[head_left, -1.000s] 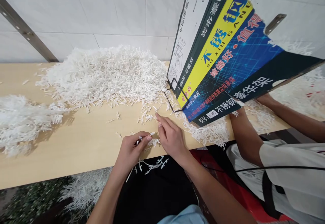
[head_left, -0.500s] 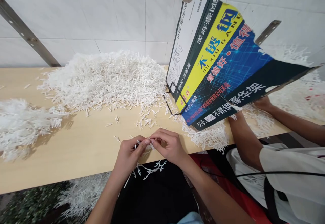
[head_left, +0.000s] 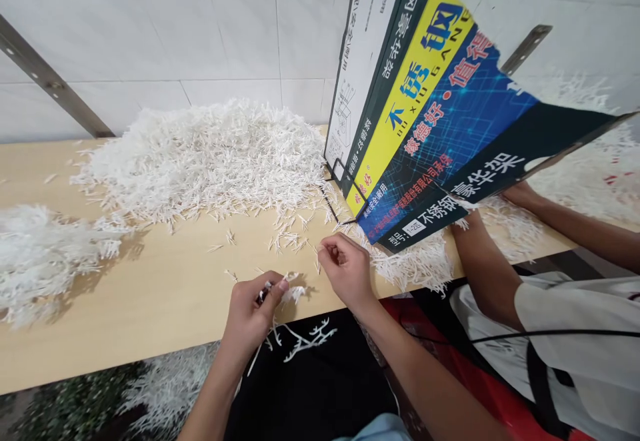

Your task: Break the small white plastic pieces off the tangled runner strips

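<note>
My left hand [head_left: 251, 311] is closed at the near edge of the wooden table [head_left: 150, 294], pinching a small white plastic sprig [head_left: 289, 290] whose stem [head_left: 300, 338] hangs below the edge over my lap. My right hand [head_left: 346, 269] is a little to the right and farther in, its fingers curled and pinched together over loose white pieces [head_left: 290, 238]; what it holds, if anything, is too small to make out. A large heap of white plastic pieces [head_left: 210, 154] lies behind both hands.
A printed cardboard panel [head_left: 425, 114] stands tilted at the right as a divider. Behind it another person's arms [head_left: 480, 261] rest among more white pieces. A second white heap [head_left: 40, 254] lies at the left. The wall is tiled, with a metal bracket [head_left: 50, 78].
My hands, joined half a second ago over the sprig, have parted. The right hand has moved up and right toward the loose pieces; the left still pinches the sprig.
</note>
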Tool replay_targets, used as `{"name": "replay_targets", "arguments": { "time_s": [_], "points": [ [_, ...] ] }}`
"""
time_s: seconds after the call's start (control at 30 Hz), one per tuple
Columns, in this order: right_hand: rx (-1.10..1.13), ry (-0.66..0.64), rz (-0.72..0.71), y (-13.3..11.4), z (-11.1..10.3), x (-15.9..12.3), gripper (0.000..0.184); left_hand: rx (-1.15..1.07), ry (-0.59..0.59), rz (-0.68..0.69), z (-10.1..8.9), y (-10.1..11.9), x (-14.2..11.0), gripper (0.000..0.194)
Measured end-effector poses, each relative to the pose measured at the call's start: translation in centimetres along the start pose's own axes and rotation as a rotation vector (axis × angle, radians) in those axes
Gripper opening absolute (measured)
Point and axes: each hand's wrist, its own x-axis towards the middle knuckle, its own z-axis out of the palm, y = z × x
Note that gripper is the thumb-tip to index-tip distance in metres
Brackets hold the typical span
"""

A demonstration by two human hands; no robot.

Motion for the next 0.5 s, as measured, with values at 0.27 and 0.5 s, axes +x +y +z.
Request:
{"name": "replay_targets", "arguments": {
  "time_s": [0.27,0.5],
  "points": [
    [0.053,-0.144,-0.185,-2.9,-2.1,-7.0,0.015,-0.123,0.221,-0.185,0.8,0.8,0.7,0.043],
    [-0.043,-0.191,0.005,-1.0,-2.3,-15.3,0.022,-0.163,0.239,-0.167,0.6,0.8,0.6,0.046]
  ]
}}
